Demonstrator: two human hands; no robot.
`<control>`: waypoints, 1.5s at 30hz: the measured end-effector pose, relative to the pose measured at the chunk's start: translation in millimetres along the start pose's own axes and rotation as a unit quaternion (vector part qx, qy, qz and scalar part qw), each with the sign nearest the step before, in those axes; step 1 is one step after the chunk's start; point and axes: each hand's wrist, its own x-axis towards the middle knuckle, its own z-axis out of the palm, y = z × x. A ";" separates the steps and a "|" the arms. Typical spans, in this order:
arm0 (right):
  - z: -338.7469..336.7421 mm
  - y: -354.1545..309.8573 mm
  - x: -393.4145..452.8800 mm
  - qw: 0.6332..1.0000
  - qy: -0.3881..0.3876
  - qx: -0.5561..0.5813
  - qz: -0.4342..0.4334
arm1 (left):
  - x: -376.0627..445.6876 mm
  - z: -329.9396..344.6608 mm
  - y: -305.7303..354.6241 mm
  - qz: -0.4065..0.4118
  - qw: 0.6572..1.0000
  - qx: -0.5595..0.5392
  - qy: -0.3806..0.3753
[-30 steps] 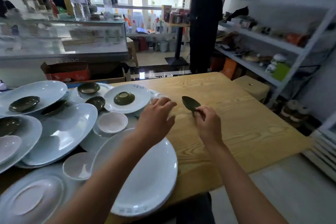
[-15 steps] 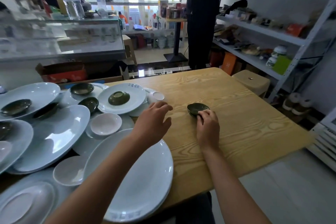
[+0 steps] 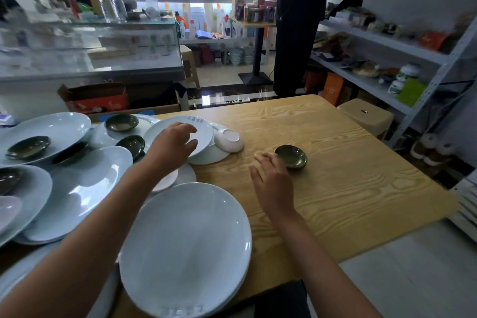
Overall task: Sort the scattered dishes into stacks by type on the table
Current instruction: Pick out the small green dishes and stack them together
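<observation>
Green saucer (image 3: 291,156): set down alone on bare wood at 2 o'clock of table (image 3: 361,188), upright, released since 0.5 s ago. Right hand (image 3: 272,178): drawn back toward 6 o'clock of it, fingers spread and relaxed, fingertips just beside rim, holding nothing. Left hand (image 3: 171,147): moved out to inverted white plate (image 3: 204,129) at 10 o'clock, fingers loosely curled above it; contact cannot be told. Judgement: first stack spot founded; 4 more green saucers (image 3: 121,122) left among white plates (image 3: 185,248).

Left hand (image 3: 173,146) reaches forward, fingers loosely curled, holding nothing. Right hand (image 3: 273,178) sits right of it, fingers relaxed, spread.
</observation>
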 end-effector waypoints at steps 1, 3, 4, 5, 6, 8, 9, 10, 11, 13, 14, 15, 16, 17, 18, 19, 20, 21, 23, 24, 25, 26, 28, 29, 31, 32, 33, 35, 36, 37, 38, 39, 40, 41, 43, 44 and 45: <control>4.3 -5.6 5.2 1.000 -0.011 0.003 -0.014 | 4.4 -0.1 -6.6 -0.008 1.000 0.004 -0.008; 13.5 -13.1 14.4 0.999 -0.026 -0.008 -0.030 | 13.4 1.2 -19.7 -0.025 0.999 0.021 -0.016; 18.9 -15.6 17.1 0.999 -0.031 -0.016 -0.031 | 16.9 1.8 -25.7 -0.033 0.999 0.026 -0.015; 24.2 -16.0 18.2 0.999 -0.038 -0.022 -0.031 | 20.4 3.3 -29.9 -0.038 0.999 0.032 -0.013; 30.5 -16.5 18.3 0.998 -0.047 -0.027 -0.032 | 24.0 4.5 -34.3 -0.043 0.998 0.040 -0.010; 41.7 -14.6 15.8 0.997 -0.065 -0.032 -0.038 | 31.1 7.3 -39.7 -0.056 0.996 0.062 -0.008; 46.1 -12.9 14.9 0.996 -0.072 -0.032 -0.038 | 34.4 8.6 -42.3 -0.065 0.995 0.073 -0.009; 47.7 -10.7 14.2 0.996 -0.074 -0.031 -0.032 | 37.7 10.4 -43.5 -0.071 0.994 0.085 -0.014; 49.5 -9.0 14.6 0.997 -0.073 -0.030 -0.026 | 40.7 12.0 -45.9 -0.074 0.992 0.101 -0.019; 51.3 -8.1 15.7 0.997 -0.071 -0.031 -0.022 | 45.6 15.5 -50.4 -0.076 0.988 0.127 -0.029; 51.9 -8.5 15.3 0.997 -0.073 -0.032 -0.024 | 47.4 16.8 -52.5 -0.078 0.987 0.134 -0.033; 52.5 -8.9 14.5 0.996 -0.074 -0.032 -0.028 | 48.9 17.6 -54.2 -0.082 0.987 0.135 -0.037; 53.1 -9.7 13.9 0.996 -0.073 -0.032 -0.029 | 50.8 18.2 -56.5 -0.087 0.986 0.133 -0.044; 53.4 -10.4 13.9 0.997 -0.073 -0.030 -0.027 | 52.7 18.7 -58.7 -0.090 0.986 0.128 -0.052; 53.2 -10.5 14.3 0.997 -0.072 -0.028 -0.019 | 54.3 19.7 -60.6 -0.092 0.986 0.124 -0.061; 52.7 -10.0 14.8 0.997 -0.068 -0.025 -0.008 | 55.4 20.9 -62.2 -0.094 0.986 0.122 -0.067; 51.9 -9.7 15.5 0.998 -0.062 -0.020 0.001 | 55.9 21.7 -63.5 -0.097 0.986 0.118 -0.070; 51.3 -9.0 15.7 0.998 -0.053 -0.015 0.009 | 56.5 23.1 -64.5 -0.101 0.986 0.113 -0.072; 50.2 -8.9 15.3 0.999 -0.040 -0.011 0.013 | 57.6 25.5 -65.8 -0.109 0.987 0.093 -0.074; 49.9 -9.5 15.1 0.999 -0.039 -0.013 0.013 | 58.0 26.1 -66.3 -0.112 0.987 0.081 -0.077; 49.6 -9.9 15.4 0.999 -0.039 -0.016 0.014 | 58.2 26.2 -66.2 -0.115 0.988 0.070 -0.079; 49.7 -9.6 15.6 0.999 -0.040 -0.016 0.020 | 59.1 26.4 -66.1 -0.117 0.988 0.062 -0.082; 49.6 -9.3 15.6 0.999 -0.036 -0.015 0.034 | 62.2 25.3 -66.3 -0.125 0.987 0.048 -0.091; 49.4 -9.3 15.5 0.999 -0.033 -0.015 0.038 | 64.2 24.3 -66.6 -0.130 0.985 0.045 -0.100; 49.5 -9.2 15.7 0.999 -0.032 -0.017 0.036 | 67.9 22.5 -68.8 -0.139 0.982 0.042 -0.124; 49.8 -9.0 15.8 0.999 -0.033 -0.017 0.036 | 69.6 21.5 -70.3 -0.143 0.980 0.043 -0.134; 50.3 -8.6 15.8 0.999 -0.033 -0.016 0.038 | 70.9 20.2 -71.6 -0.144 0.978 0.047 -0.140; 50.9 -8.0 16.4 0.998 -0.032 -0.011 0.052 | 72.8 16.4 -72.0 -0.138 0.977 0.065 -0.150; 51.3 -7.5 17.2 0.998 -0.032 -0.010 0.059 | 73.6 14.2 -71.5 -0.134 0.976 0.077 -0.155; 51.4 -7.0 17.9 0.997 -0.032 -0.009 0.064 | 73.9 12.1 -69.6 -0.129 0.975 0.088 -0.158; 51.7 -6.7 18.5 0.997 -0.032 -0.011 0.068 | 73.8 10.0 -67.3 -0.125 0.975 0.097 -0.158; 51.8 -6.7 18.7 0.997 -0.034 -0.013 0.070 | 73.5 8.3 -64.6 -0.120 0.975 0.106 -0.156; 52.0 -6.7 18.9 0.997 -0.036 -0.016 0.072 | 72.9 7.5 -61.9 -0.115 0.975 0.113 -0.152; 52.0 -7.1 19.2 0.997 -0.038 -0.019 0.072 | 71.8 6.9 -59.6 -0.110 0.976 0.117 -0.150; 51.8 -8.1 19.9 0.996 -0.041 -0.025 0.073 | 68.5 7.0 -57.1 -0.097 0.977 0.116 -0.148; 51.7 -8.8 20.3 0.996 -0.043 -0.028 0.075 | 66.6 6.5 -56.0 -0.092 0.978 0.114 -0.147; 51.8 -9.1 20.6 0.996 -0.045 -0.030 0.077 | 64.7 5.5 -54.4 -0.090 0.979 0.112 -0.148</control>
